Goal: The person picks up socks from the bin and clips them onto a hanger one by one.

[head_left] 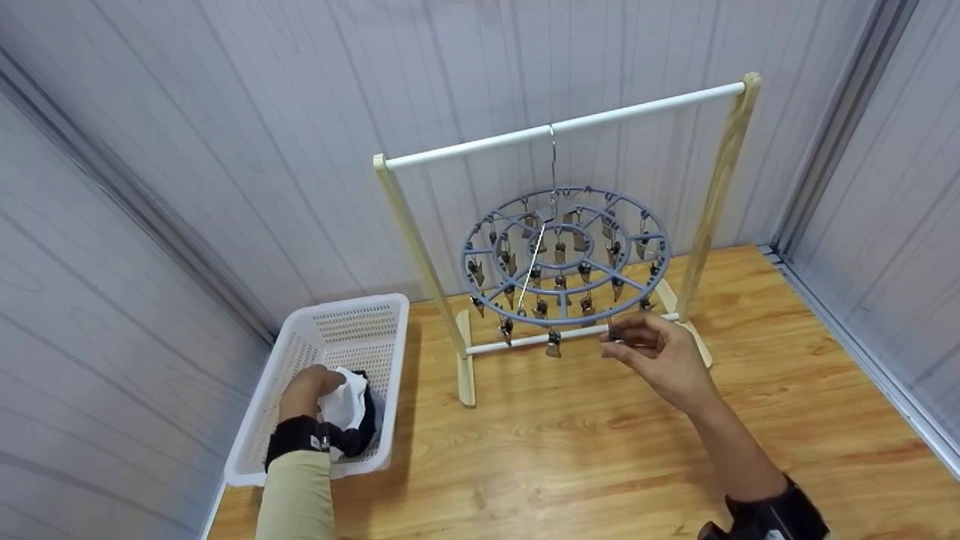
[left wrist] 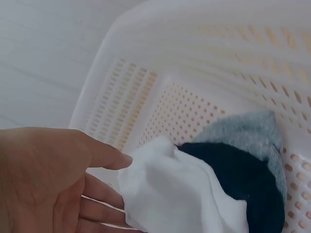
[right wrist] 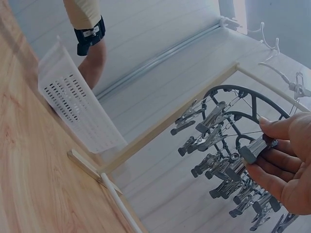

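Note:
My left hand point(head_left: 309, 386) is down inside the white basket point(head_left: 400, 352). Its thumb and fingers are apart, with their tips against a white cloth point(left wrist: 165, 189). Dark cloth point(left wrist: 238, 170) and grey cloth point(left wrist: 248, 128) lie beside the white one, their kind hard to make out. At the front right of a round grey clip hanger point(head_left: 566, 319), my right hand point(head_left: 660, 356) pinches one hanging metal clip point(right wrist: 255, 148) between thumb and fingers. Many similar clips dangle from the hanger's rings.
The hanger hooks over the white top bar point(head_left: 472, 146) of a wooden-legged rack point(head_left: 724, 172). A lower bar point(head_left: 510, 344) joins the rack's legs near the wood-look surface point(head_left: 555, 450). Pale panelled walls point(head_left: 225, 150) enclose the back and sides.

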The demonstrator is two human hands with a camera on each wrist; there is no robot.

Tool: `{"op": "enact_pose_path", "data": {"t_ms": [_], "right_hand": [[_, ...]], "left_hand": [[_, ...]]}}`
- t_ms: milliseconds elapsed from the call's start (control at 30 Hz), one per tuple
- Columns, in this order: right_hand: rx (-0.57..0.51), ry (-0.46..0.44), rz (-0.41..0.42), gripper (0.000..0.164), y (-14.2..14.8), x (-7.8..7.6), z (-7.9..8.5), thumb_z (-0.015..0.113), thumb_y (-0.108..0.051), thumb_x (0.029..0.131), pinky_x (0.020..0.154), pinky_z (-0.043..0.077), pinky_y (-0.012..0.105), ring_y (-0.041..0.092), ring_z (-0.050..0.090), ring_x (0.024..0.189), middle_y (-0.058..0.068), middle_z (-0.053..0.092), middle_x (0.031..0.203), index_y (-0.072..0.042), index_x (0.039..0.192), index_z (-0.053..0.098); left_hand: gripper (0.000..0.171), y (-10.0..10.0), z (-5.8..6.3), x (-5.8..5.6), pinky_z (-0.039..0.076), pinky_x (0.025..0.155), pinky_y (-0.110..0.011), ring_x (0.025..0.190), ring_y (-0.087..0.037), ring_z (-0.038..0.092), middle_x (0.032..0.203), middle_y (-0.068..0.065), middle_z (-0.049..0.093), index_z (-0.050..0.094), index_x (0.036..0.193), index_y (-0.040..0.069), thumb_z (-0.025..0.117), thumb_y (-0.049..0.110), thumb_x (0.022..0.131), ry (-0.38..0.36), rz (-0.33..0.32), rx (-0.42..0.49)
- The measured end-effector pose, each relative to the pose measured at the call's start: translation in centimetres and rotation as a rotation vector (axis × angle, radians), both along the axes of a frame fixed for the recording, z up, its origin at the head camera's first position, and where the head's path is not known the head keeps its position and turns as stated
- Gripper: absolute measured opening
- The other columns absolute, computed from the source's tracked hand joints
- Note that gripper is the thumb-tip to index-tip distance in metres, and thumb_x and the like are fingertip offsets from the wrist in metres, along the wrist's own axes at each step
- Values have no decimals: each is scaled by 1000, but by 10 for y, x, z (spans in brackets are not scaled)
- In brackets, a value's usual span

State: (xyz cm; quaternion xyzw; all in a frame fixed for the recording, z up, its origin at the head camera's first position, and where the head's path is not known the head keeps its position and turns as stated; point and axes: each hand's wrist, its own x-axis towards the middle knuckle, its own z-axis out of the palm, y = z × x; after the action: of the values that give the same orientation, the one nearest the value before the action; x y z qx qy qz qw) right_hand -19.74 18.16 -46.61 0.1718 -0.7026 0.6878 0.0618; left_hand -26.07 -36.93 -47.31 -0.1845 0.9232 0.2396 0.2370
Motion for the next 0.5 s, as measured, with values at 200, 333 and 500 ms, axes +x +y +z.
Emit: {"op": "enact_pose_path", "data": {"t_ms": [200,333,500], "right_hand": [[-8,5,4,31,1,0,0,78,-2,96,84,63,37,27,77,97,28,72,111,7,122,66],[-9,0,3,31,1,0,0,78,-2,95,85,63,38,30,77,97,21,74,110,7,122,66],[-8,-5,-2,31,1,1,1,78,-2,95,84,63,38,26,77,97,22,74,110,7,123,66]], "left_hand": [[52,6,9,-1,47,109,-55,118,-46,60,128,-36,63,61,127,-17,55,26,99,69,-70,-146],[50,5,8,0,49,105,-56,110,-42,60,123,-34,64,63,123,-16,57,24,94,108,-50,-179],[52,4,5,-1,50,103,-57,110,-44,60,126,-37,62,61,126,-16,60,25,94,119,-21,-192]]}}
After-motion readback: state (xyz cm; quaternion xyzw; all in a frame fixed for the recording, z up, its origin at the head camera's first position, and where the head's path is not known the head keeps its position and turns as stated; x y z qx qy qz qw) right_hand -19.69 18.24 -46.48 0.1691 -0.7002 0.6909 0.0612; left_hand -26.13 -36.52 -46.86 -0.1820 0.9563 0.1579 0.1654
